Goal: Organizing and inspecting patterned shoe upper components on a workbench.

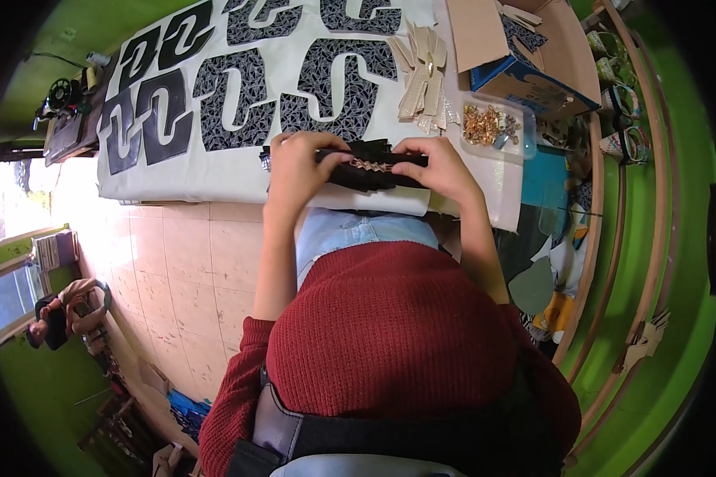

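Both my hands grip a stack of black cut pieces [371,165] with a gold zigzag strip along the top, held at the near edge of the white-covered table [207,171]. My left hand [298,163] clasps the stack's left end. My right hand [433,163] pinches its right end, fingers curled over the top. Just beyond the stack lie large black patterned cut shapes [326,87] spread flat on the white cover.
Beige strips [423,75] fan out beside a clear tray of gold metal parts [489,123]. An open blue cardboard box [533,56] stands at the far right. A sewing machine [60,99] sits far left. Another person [64,310] sits on the tiled floor at left. Wooden shelves [612,199] curve along the right.
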Demonstrator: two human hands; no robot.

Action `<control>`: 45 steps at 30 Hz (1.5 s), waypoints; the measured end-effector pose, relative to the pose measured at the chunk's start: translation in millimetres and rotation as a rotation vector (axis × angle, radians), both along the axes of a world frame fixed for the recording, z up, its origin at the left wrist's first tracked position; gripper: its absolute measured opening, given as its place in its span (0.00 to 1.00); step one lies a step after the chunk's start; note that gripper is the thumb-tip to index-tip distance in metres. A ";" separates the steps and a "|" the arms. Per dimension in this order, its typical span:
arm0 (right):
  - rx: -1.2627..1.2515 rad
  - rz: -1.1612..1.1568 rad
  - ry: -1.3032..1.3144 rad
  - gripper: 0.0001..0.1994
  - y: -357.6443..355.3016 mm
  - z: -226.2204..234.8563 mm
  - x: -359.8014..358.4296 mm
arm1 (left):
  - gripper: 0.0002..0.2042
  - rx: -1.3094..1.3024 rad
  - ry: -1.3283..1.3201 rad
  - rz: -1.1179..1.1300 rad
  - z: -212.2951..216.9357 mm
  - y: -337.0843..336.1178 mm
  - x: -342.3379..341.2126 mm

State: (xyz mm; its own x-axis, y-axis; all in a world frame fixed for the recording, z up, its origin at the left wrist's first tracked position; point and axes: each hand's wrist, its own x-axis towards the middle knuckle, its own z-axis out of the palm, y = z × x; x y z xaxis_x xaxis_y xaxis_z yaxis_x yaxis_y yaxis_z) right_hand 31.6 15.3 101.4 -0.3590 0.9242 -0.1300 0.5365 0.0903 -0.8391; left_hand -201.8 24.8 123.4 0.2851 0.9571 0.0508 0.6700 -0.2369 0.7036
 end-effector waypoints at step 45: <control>0.443 -0.517 0.100 0.05 12.7 -18.9 49.4 | 0.09 0.274 -0.141 0.228 -43.8 32.9 30.9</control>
